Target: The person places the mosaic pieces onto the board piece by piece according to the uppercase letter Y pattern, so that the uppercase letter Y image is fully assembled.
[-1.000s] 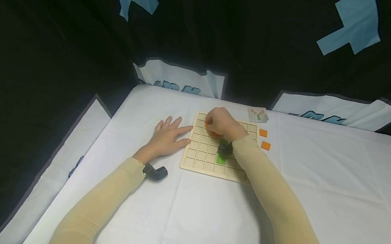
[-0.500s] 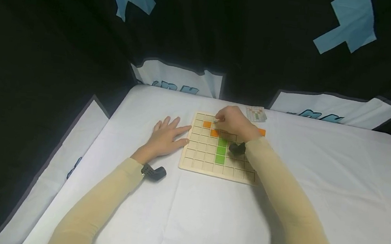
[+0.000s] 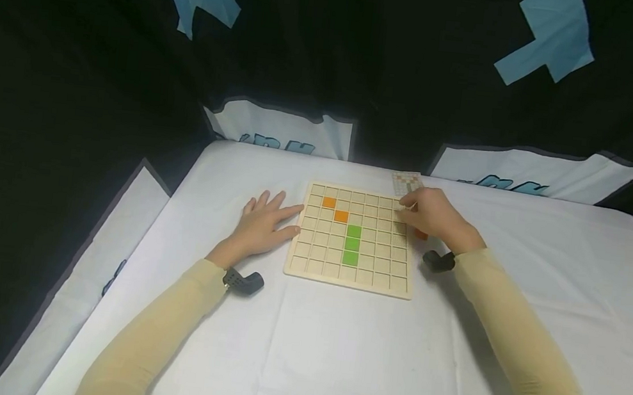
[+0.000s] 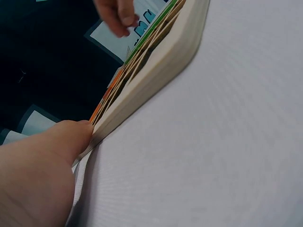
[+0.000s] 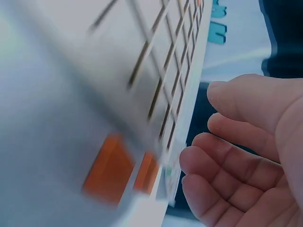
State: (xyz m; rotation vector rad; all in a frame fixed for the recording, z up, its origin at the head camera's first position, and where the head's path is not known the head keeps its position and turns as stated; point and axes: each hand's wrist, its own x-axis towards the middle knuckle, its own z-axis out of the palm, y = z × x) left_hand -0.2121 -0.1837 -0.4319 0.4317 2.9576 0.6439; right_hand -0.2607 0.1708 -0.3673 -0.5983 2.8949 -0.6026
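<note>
A pale wooden grid board [image 3: 309, 265] lies flat on the white table. Two orange square tiles [image 3: 341, 216] sit diagonally in its upper left cells, and a column of 3 green tiles [image 3: 352, 244] fills cells near the middle. My left hand [image 3: 260, 222] rests with fingers spread, thumb and index fingertips at the board's left edge. Over the board's right edge hovers my right hand [image 3: 436, 216], its fingers loosely bent with nothing between them. Below it, partly hidden in the head view, loose orange tiles [image 5: 110, 172] lie beside the board.
A small card [image 3: 407, 182] printed with a coloured grid lies behind the board's far right corner. Black curtain [image 3: 399, 71] with blue tape pieces [image 3: 565, 37] hangs behind the white-covered table [image 3: 345, 361]. Each wrist wears a small dark camera [image 3: 244, 282].
My right hand has moved from the board's upper left cells rightward to its right edge, uncovering the orange and green tiles. My left hand stays at the left edge.
</note>
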